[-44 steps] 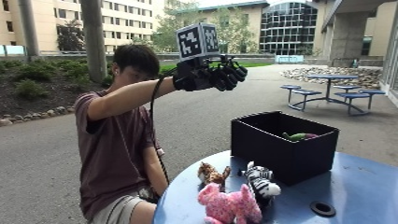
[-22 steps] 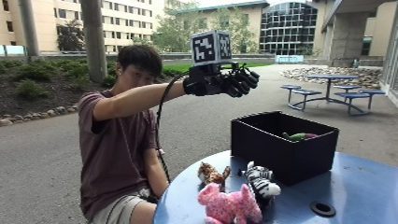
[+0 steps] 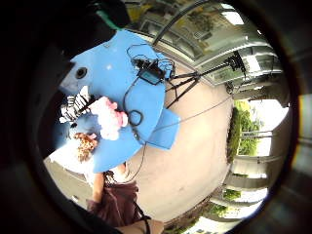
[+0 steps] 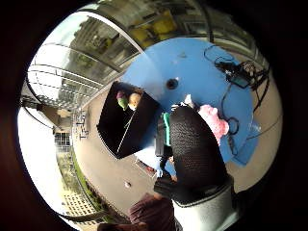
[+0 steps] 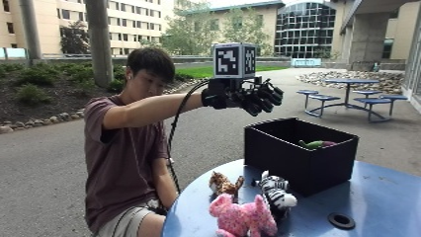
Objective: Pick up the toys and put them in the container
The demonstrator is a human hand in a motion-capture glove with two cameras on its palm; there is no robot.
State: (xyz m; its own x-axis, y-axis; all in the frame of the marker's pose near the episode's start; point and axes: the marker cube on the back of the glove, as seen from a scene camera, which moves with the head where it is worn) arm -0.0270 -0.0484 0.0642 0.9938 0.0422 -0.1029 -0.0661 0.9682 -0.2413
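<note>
Reaching out at shoulder height, the person's arm holds the gloved right hand (image 5: 253, 97) above the near edge of the black box (image 5: 299, 153), fingers loosely curled and holding nothing. The box stands on the round blue desk (image 5: 381, 197) with a green toy (image 5: 315, 144) inside. Just in front of the box lie a pink toy (image 5: 242, 217), a zebra toy (image 5: 276, 190) and a brown toy (image 5: 224, 185).

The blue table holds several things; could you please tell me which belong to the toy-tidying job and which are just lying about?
Part of the job:
- pink plush toy
- zebra toy
- brown giraffe toy
- black container, with toys already inside
- gloved right hand, raised above the table

Just lying about:
- black device and cables on the blue table
</note>
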